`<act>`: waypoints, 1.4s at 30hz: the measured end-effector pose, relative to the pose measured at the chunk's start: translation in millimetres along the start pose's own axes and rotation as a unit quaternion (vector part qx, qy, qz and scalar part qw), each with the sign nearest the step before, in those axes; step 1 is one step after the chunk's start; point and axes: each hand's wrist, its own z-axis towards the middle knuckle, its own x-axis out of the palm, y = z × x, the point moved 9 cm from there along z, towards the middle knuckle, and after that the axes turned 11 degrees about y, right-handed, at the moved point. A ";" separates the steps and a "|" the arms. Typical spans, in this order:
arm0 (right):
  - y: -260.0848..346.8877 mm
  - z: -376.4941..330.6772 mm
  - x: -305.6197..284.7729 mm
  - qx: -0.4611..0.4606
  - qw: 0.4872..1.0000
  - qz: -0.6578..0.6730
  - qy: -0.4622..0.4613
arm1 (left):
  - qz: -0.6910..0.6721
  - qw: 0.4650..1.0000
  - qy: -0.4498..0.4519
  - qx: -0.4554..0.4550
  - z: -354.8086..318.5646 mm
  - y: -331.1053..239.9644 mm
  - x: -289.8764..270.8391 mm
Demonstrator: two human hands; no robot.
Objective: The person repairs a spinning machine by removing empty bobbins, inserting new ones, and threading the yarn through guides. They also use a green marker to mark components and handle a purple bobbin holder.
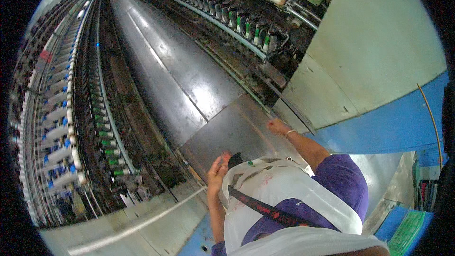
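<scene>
My left hand (217,173) rests at the rim of a white cloth pouch (284,194) tied over my purple shirt, fingers stretched and nothing clearly in them. A white bobbin with a green tip (251,163) and a dark object (234,160) poke out of the pouch mouth beside that hand. A dark strap with red marks (265,210) crosses the pouch. My right hand (277,125), a bangle on its wrist, hangs out over the grey floor with fingers loosely curled. It is small and blurred, so its grip is unclear.
A shiny grey aisle floor (189,80) runs away between two long spinning frames. The left frame (71,128) and right frame (237,19) carry rows of bobbins with green and blue tips. A pale green end cabinet (374,42) stands right, and a green crate (407,230) lies lower right.
</scene>
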 end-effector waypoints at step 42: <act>410.0 109.7 -696.4 0.276 0.623 -0.344 -0.646 | 0.442 0.745 0.500 0.001 644.8 -307.8 -206.4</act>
